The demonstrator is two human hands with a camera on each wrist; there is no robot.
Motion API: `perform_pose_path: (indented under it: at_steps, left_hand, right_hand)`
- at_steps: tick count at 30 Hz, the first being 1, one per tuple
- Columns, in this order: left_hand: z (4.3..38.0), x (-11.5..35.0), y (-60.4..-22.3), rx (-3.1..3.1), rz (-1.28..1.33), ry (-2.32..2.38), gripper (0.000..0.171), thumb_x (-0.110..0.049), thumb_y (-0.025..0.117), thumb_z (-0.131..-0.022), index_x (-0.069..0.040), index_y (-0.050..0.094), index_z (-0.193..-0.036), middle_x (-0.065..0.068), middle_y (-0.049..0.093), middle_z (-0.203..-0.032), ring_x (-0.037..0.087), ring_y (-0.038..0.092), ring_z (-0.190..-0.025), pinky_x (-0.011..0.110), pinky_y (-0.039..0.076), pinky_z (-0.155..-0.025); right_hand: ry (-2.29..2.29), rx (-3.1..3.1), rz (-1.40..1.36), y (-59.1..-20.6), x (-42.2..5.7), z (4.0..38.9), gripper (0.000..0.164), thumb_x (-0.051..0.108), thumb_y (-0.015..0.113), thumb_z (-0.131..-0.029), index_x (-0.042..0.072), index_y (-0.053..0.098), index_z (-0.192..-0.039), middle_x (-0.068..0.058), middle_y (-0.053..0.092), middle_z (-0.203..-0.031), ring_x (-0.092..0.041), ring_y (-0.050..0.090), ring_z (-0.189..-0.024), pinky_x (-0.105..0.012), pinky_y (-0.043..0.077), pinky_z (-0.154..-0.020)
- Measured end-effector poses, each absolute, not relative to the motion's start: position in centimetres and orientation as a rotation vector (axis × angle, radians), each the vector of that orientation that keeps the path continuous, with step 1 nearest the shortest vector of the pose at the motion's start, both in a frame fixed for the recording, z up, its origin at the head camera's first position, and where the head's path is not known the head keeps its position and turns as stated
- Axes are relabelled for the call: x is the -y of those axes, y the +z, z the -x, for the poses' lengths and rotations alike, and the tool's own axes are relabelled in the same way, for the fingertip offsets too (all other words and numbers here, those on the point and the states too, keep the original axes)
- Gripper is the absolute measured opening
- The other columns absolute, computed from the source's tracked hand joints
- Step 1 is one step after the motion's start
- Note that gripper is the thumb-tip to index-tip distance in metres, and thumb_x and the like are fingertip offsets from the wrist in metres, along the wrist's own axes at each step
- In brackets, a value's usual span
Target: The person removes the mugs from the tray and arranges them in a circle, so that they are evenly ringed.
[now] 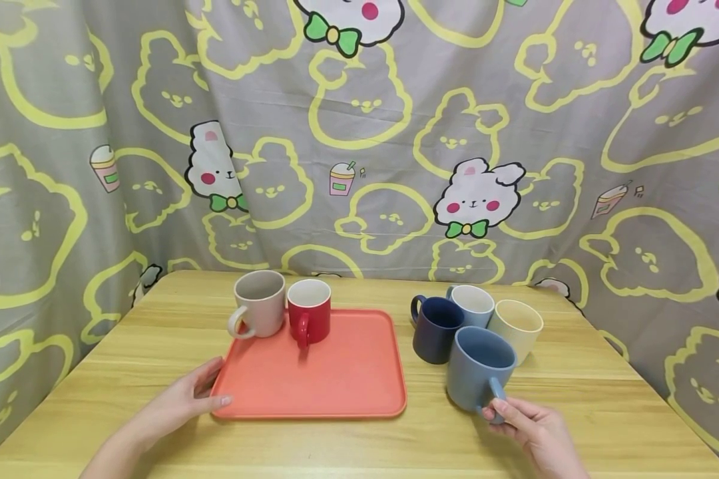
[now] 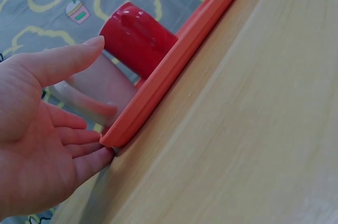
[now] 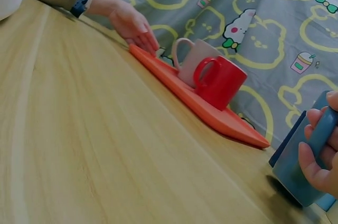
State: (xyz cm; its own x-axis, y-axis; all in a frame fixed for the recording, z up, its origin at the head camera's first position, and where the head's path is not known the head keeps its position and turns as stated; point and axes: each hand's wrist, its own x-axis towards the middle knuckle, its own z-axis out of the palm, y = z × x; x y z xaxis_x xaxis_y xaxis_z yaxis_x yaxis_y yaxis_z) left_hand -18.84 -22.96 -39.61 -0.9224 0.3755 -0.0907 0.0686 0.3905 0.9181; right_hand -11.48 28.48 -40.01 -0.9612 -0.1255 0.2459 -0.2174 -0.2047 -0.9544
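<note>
Right hand (image 1: 530,424) grips grey-blue mug (image 1: 473,376) by handle (image 1: 496,387), between tray (image 1: 341,382) and right edge of worktop (image 1: 335,452). Left hand (image 1: 176,402) loose-fingered, at tray's left edge. Likely lifting step; next move calls for clearing navy mug (image 1: 434,334).

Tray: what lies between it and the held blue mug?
In the head view, only a bare strip of table lies between the tray and the held blue mug; the navy mug stands farther back.
</note>
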Motion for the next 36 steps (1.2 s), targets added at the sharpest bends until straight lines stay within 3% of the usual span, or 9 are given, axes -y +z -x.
perform_pose_path:
  at_steps: [11,23,30,36]
  left_hand:
    - [18.9,22.9,-39.9,-2.373,-0.426,1.574,0.082,-0.017,0.062,-0.088,0.018,0.009,-0.139,0.038,0.012,-0.144,0.050,0.023,-0.130,0.009,0.033,-0.085]
    - [19.0,22.9,-39.8,-2.393,-0.417,1.562,0.081,-0.018,0.063,-0.088,0.017,0.011,-0.140,0.037,0.013,-0.144,0.049,0.024,-0.129,0.009,0.033,-0.086]
    - [19.0,22.9,-39.8,-2.377,-0.411,1.558,0.082,-0.018,0.062,-0.088,0.017,0.009,-0.140,0.037,0.011,-0.145,0.049,0.023,-0.130,0.009,0.033,-0.085]
    - [19.0,23.0,-39.9,-2.374,-0.418,1.566,0.081,-0.017,0.062,-0.089,0.017,0.009,-0.140,0.037,0.012,-0.144,0.049,0.023,-0.130,0.009,0.033,-0.086]
  right_hand:
    - [2.310,2.082,-0.342,-40.1,-27.9,11.3,0.025,-0.002,0.051,-0.092,0.006,0.074,-0.097,-0.005,0.071,-0.088,-0.012,0.067,-0.083,-0.028,0.053,-0.076]
    - [2.503,2.127,-0.484,-39.9,-27.9,12.4,0.033,0.002,0.040,-0.098,0.009,0.072,-0.095,-0.002,0.069,-0.094,-0.013,0.064,-0.091,-0.029,0.050,-0.083]
    - [2.426,2.215,-0.348,-39.6,-27.3,12.6,0.026,0.007,0.045,-0.098,-0.001,0.070,-0.097,-0.005,0.069,-0.093,-0.014,0.064,-0.090,-0.031,0.051,-0.082]
    - [2.419,2.180,-0.407,-39.7,-27.1,12.9,0.027,0.006,0.043,-0.098,-0.006,0.068,-0.099,-0.006,0.068,-0.093,-0.015,0.064,-0.090,-0.033,0.051,-0.082]
